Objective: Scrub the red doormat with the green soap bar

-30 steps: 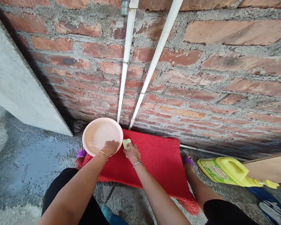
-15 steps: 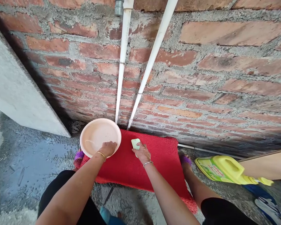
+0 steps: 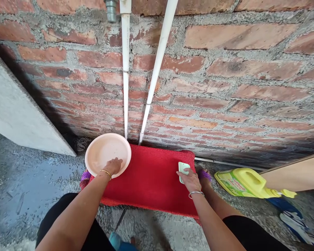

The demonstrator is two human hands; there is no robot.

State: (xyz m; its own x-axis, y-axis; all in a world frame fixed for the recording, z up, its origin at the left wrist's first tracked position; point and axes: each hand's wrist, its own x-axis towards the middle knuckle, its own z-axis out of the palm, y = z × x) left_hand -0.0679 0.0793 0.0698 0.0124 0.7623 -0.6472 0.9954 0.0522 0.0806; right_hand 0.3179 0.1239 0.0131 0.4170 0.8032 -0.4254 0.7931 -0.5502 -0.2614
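A round pale pink basin (image 3: 96, 150) sits at the left end of a red, rough-textured cloth (image 3: 151, 184). My left hand (image 3: 114, 166) is inside the basin near its right rim, fingers apart and holding nothing that I can see. At the right part of the cloth, my right hand (image 3: 191, 178) is closed around a pale green scrub brush (image 3: 183, 167). The brush looks like a flat, rounded block against the cloth; its underside is hidden.
A brick wall (image 3: 199, 62) with two white pipes (image 3: 157, 66) rises behind the cloth. To the right lies a yellow jug (image 3: 240, 183) near a blue-and-white shoe (image 3: 295, 223). A grey slab (image 3: 23, 101) leans at the left above wet concrete floor (image 3: 31, 167).
My right hand has slid the brush rightward across the cloth. My left hand stays at the basin, its fingers now showing more. The view has shifted slightly.
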